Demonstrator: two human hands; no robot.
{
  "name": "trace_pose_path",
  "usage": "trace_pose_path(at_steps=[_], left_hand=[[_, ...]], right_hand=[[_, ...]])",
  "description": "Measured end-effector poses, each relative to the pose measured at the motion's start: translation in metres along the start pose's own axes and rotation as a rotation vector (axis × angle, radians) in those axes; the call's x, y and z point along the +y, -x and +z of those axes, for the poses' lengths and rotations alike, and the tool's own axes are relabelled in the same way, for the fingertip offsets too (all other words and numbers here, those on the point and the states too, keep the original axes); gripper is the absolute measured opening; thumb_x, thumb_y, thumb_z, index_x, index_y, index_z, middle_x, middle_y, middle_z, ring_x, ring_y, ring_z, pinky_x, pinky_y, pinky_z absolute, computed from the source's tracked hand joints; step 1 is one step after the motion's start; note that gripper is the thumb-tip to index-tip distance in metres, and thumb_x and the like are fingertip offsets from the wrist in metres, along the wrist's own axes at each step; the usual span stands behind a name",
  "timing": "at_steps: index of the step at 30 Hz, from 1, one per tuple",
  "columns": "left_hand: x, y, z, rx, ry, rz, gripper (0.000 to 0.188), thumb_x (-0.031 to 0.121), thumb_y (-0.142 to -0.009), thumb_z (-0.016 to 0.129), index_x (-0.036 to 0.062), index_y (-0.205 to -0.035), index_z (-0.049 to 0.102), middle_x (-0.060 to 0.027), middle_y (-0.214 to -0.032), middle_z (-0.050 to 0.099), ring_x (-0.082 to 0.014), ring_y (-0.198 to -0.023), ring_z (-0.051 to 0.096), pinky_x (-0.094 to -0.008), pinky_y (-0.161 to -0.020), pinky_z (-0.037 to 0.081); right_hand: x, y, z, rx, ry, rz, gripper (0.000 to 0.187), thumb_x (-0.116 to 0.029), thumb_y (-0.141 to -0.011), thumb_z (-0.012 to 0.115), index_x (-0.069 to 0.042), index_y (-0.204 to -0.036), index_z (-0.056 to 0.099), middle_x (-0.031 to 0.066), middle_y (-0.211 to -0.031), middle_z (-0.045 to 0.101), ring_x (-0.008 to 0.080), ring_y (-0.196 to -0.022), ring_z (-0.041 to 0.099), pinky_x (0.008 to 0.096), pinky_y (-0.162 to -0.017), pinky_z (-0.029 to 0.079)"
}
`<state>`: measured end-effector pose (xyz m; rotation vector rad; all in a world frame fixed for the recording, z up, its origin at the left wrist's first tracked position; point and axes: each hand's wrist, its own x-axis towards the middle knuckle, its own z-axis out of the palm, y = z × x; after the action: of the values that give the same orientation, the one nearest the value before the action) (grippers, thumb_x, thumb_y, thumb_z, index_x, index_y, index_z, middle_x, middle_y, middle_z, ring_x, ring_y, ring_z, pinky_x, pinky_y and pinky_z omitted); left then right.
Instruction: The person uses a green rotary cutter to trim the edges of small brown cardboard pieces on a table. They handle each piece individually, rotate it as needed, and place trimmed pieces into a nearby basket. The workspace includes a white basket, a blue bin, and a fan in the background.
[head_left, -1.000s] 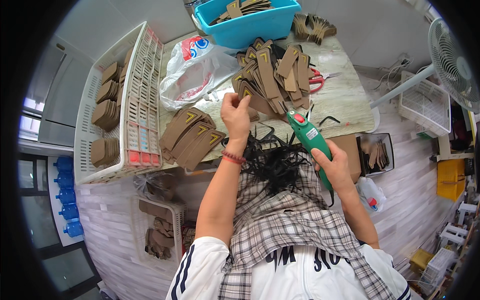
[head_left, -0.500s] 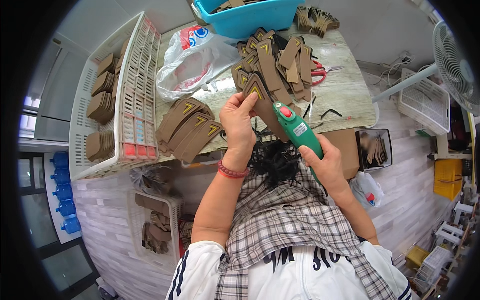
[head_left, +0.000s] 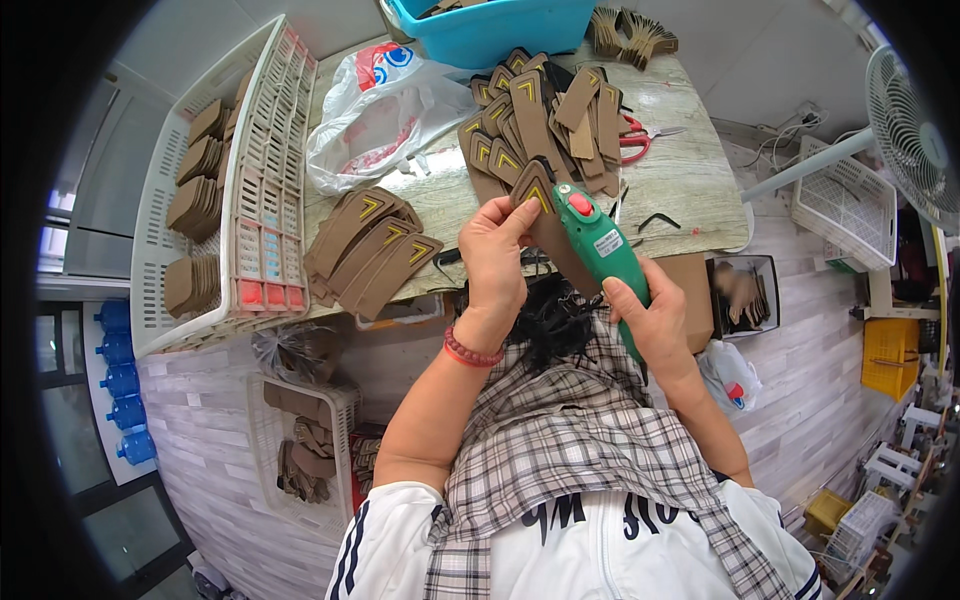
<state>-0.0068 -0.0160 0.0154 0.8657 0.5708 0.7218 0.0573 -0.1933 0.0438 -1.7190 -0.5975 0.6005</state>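
Just off the near edge of the tabletop (head_left: 690, 165), I've got one brown strip (head_left: 557, 242) tilted up, yellow chevron facing me. My left grip (head_left: 496, 248) is closed in a thumb-and-finger pinch near its chevron end, and my right grip (head_left: 652, 312) is wrapped snugly around the green cutter (head_left: 612, 246), its nose right beside the strip's right edge.

Tips for this bit, imo: pinch firmly so the strip doesn't flop, but hold those left fingertips well away from the nose. I'd line the cutter up along the edge rather than poking in at an angle, and move slow and even, since a wobble could nick the brown face. Also worth minding the black scraps (head_left: 548, 325) bunched below the strip, as they could snag.

Stuff I can't make out: the blade itself is too small to read, so no idea if it's actually touching the edge. The strip's lower part goes behind the cutter, my fingers under the strip are hidden, and the pile (head_left: 530, 100) behind overlaps too much to count. The blue tub (head_left: 495, 38) gets chopped off up top.
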Motion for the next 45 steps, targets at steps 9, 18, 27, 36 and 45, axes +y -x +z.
trace_pose_path(at_steps=[9, 18, 27, 36, 45], left_hand=[[0.000, 0.003, -0.008, -0.068, -0.114, 0.079, 0.006, 0.005, -0.088, 0.063, 0.0005, -0.092, 0.065, -0.0014, -0.084, 0.067, -0.0061, -0.073, 0.059, -0.0205, -0.068, 0.047], [0.020, -0.002, -0.015, -0.149, -0.202, 0.074, 0.007, 0.008, -0.092, 0.060, 0.0038, -0.096, 0.061, 0.0004, -0.084, 0.064, -0.0041, -0.065, 0.057, -0.0175, -0.057, 0.047], [0.045, -0.012, -0.022, -0.260, -0.458, 0.184, 0.007, 0.004, -0.086, 0.063, -0.0015, -0.090, 0.063, 0.0022, -0.078, 0.062, -0.0025, -0.069, 0.053, -0.0183, -0.061, 0.044], [0.067, -0.018, -0.028, -0.367, -0.609, 0.135, 0.010, 0.005, -0.084, 0.066, -0.0036, -0.089, 0.065, -0.0008, -0.078, 0.065, -0.0042, -0.070, 0.055, -0.0205, -0.064, 0.046], [0.075, -0.020, -0.029, -0.446, -0.708, 0.079, 0.012, 0.007, -0.082, 0.068, -0.0029, -0.088, 0.067, 0.0012, -0.074, 0.063, -0.0033, -0.066, 0.052, -0.0200, -0.060, 0.043]], right_hand=[[-0.006, -0.001, -0.006, -0.015, -0.054, 0.016, 0.040, -0.023, -0.087, 0.069, 0.003, -0.115, 0.060, 0.0008, -0.078, 0.060, 0.0054, -0.063, 0.052, 0.0215, -0.056, 0.044], [-0.014, 0.002, -0.018, -0.048, -0.076, 0.033, 0.034, -0.021, -0.087, 0.069, 0.003, -0.110, 0.061, 0.0000, -0.075, 0.059, 0.0049, -0.060, 0.052, 0.0210, -0.055, 0.044], [-0.026, 0.002, -0.035, -0.130, 0.016, 0.027, 0.037, -0.022, -0.086, 0.070, 0.002, -0.112, 0.061, -0.0001, -0.074, 0.058, 0.0046, -0.060, 0.051, 0.0209, -0.055, 0.043], [-0.030, 0.000, -0.050, -0.210, 0.107, 0.035, 0.040, -0.022, -0.083, 0.071, 0.002, -0.115, 0.060, 0.0027, -0.085, 0.062, 0.0072, -0.073, 0.055, 0.0233, -0.066, 0.046], [-0.040, -0.006, -0.058, -0.284, 0.196, 0.047, 0.039, -0.028, -0.083, 0.071, 0.001, -0.107, 0.062, 0.0034, -0.079, 0.061, 0.0086, -0.068, 0.053, 0.0251, -0.062, 0.045]])
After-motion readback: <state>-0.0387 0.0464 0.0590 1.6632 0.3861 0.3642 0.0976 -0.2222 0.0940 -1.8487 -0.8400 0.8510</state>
